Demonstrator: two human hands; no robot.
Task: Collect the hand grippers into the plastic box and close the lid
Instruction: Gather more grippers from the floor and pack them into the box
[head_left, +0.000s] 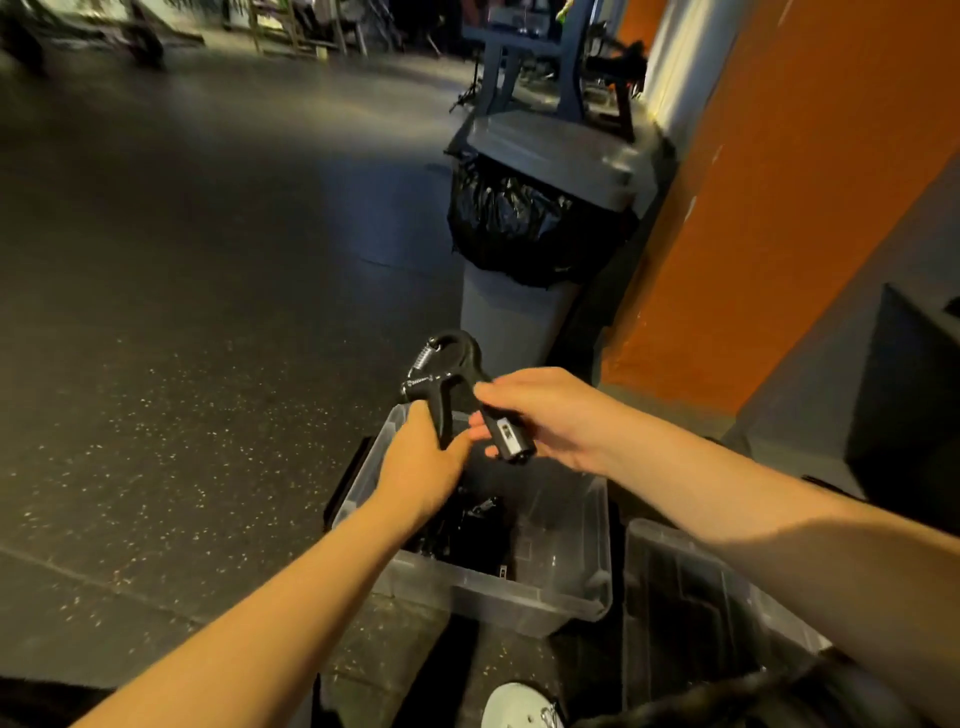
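A black hand gripper (448, 370) with a metal spring hangs above the clear plastic box (524, 597) on the floor. My left hand (422, 465) grips its left handle. My right hand (550, 415) holds the right handle, which carries a small counter window. Inside the box lie other dark hand grippers (467, 525), too dim to tell apart. The clear lid (691, 587) lies on the floor right of the box, partly hidden by my right forearm.
A grey trash bin (540, 218) with a black bag stands just behind the box. An orange wall (779, 208) runs along the right, with a dark cabinet (904, 405) beside it. My white shoe (519, 709) is at the bottom. Speckled rubber floor stretches left.
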